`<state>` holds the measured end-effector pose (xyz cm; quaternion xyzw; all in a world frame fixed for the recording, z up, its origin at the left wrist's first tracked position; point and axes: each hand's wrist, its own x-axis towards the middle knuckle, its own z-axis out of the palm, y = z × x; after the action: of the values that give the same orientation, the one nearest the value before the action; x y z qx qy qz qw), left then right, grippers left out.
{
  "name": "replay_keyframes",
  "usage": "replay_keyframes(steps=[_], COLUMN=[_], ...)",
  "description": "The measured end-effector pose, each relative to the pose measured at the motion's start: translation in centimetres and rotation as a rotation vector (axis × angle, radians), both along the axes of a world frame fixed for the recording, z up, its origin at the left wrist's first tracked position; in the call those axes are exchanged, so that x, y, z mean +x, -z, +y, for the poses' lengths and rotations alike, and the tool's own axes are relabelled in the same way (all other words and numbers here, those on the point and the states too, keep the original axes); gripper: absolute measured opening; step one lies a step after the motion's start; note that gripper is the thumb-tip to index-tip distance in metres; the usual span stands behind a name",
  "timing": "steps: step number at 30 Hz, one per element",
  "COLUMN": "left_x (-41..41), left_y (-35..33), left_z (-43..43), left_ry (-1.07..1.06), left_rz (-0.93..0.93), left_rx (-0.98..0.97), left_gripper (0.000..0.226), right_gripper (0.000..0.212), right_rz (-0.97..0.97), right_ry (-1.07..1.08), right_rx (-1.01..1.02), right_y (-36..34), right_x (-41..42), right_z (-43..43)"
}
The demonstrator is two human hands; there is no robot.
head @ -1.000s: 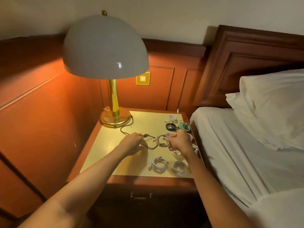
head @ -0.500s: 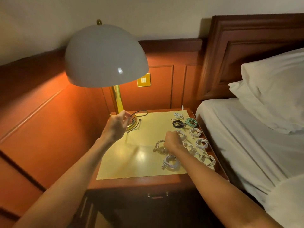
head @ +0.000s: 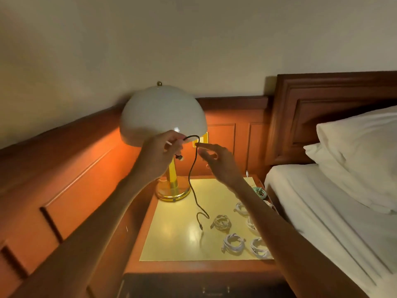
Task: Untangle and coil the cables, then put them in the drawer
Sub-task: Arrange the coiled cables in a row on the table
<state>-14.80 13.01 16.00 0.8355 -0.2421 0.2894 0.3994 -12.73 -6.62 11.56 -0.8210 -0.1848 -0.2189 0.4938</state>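
Coiled and set out on the right half of the nightstand top (head: 171, 244): several white coils (head: 233, 245), with one teal coil (head: 258, 191) at the far right. Not yet coiled: one black cable (head: 189, 175), gripped near its upper end by the curled fingers of the left hand (head: 161, 151) in front of the lamp (head: 161, 115), its lower end trailing on the top. The right hand (head: 217, 160) is extended to the strand, and a pinch cannot be confirmed. The drawer (head: 214, 289), shadowed at the near edge, is judged closed, so all stowing remains.
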Motion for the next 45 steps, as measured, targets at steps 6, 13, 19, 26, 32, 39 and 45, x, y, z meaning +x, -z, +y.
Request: replay_keyframes(steps=[6, 13, 19, 26, 32, 39, 45], left_x=[-3.5, -7.6, -11.1, -11.8, -12.0, -13.2, -13.9], left_y=[-5.3, -3.4, -1.6, -0.6, 1.9, 2.6, 1.0], left_z=[4.3, 5.1, 1.6, -0.9, -1.3, -2.3, -1.1], left_ry=[0.079, 0.318, 0.373, 0.405, 0.6, 0.704, 0.835], left_rz=[0.03, 0.483, 0.421, 0.454, 0.662, 0.756, 0.928], left_rx=[0.002, 0.0, -0.175, -0.288, -0.285, -0.462, -0.622], left_gripper=[0.018, 0.028, 0.03, 0.028, 0.029, 0.034, 0.033], right_gripper=[0.022, 0.02, 0.045, 0.04, 0.04, 0.038, 0.035], right_rz=[0.047, 0.115, 0.064, 0.303, 0.19, 0.35, 0.423], right_ry=[-0.249, -0.13, -0.073, -0.263, -0.259, -0.346, -0.239], right_rx=[0.443, 0.089, -0.476, 0.036, -0.025, 0.222, 0.36], right_y=[-8.2, -9.5, -8.8, -7.3, -8.0, -7.3, -4.7], right_x=[-3.0, -9.3, -14.4, -15.5, -14.9, -14.0, -13.2], right_z=[1.9, -0.3, -1.9, -1.5, -1.8, -1.5, -0.5])
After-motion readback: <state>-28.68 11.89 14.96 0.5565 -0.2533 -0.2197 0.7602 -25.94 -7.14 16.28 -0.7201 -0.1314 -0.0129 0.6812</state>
